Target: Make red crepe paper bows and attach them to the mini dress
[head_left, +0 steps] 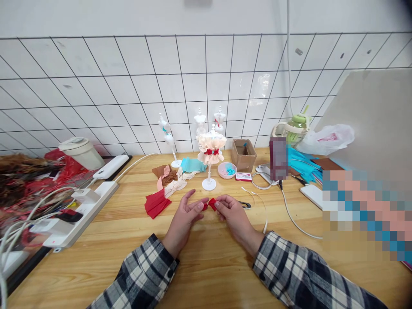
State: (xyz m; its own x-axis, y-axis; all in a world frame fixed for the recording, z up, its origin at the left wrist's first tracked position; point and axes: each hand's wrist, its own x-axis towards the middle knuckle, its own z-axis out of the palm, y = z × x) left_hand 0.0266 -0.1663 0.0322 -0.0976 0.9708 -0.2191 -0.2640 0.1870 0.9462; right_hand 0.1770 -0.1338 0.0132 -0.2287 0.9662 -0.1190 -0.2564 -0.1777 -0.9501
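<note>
My left hand (184,219) pinches a small bit of red fabric between thumb and index finger, its other fingers spread. Close beside it, my right hand (234,216) is closed on a red fabric piece (212,204); whether both bits are one piece I cannot tell. Just beyond the hands stands a small white dress form (209,184), dressed in cream ruffles (212,141) with a red bow (211,152) at the waist. To the left lies a pleated red cloth (157,204). Small black-handled snips (245,204) lie partly behind my right hand.
More dress forms (167,135) stand by the tiled wall. Around them are cream and turquoise cloth (193,165), a pink bowl (227,171), a cardboard box (243,155) and a phone (278,159). A power strip (85,214) with cables is at left, a green-lidded cup (296,126) at right.
</note>
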